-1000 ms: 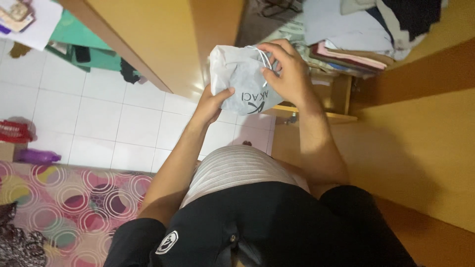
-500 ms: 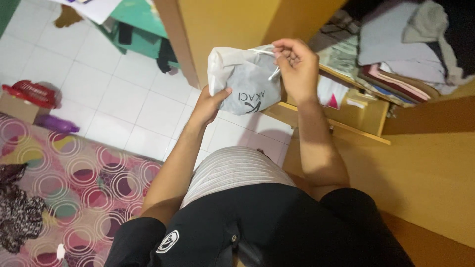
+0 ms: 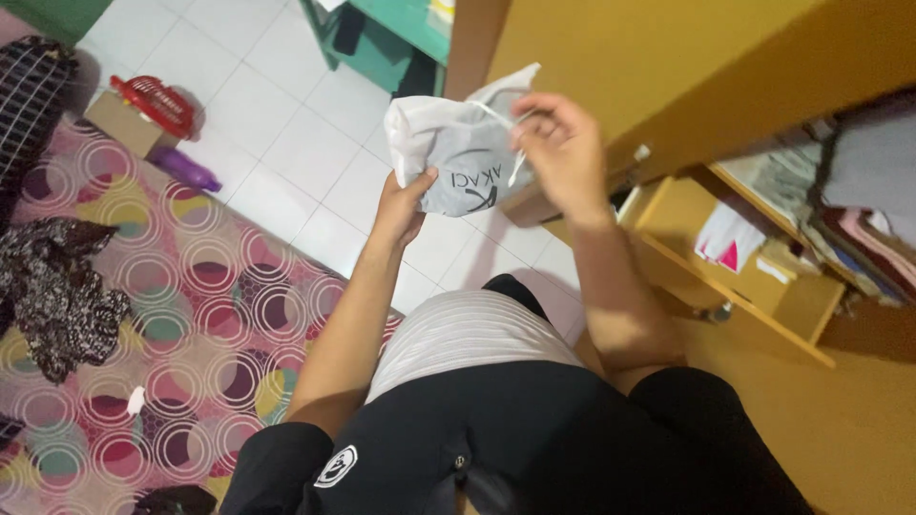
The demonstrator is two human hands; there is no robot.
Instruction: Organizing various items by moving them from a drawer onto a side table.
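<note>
White floor tiles [image 3: 286,143] meet a patterned rug [image 3: 191,305] with pink, yellow and green circles, and a yellow wooden wardrobe [image 3: 620,67] rises on the right.

Held up in the air in front of the wardrobe door, above the tiles, is a white drawstring bag [image 3: 448,153]. It is soft and crumpled, looks stuffed, and bears dark lettering on its lower side; a thin white cord runs across its top. The left hand [image 3: 401,205] grips the bag from beneath, fingers curled into the fabric. The right hand [image 3: 563,153] is at the bag's upper right corner, fingertips pinched on the cord.

To the right, low in the wardrobe, an open drawer [image 3: 744,267] holds a white and pink packet, and folded clothes [image 3: 859,210] are stacked on a shelf above it. At the tiles' far edge stands a green stand [image 3: 382,38]. By the rug's upper corner lie a red basket [image 3: 153,100] on a cardboard box and a purple bottle [image 3: 186,172]. A dark flowered cloth [image 3: 57,286] lies on the rug's left edge.
</note>
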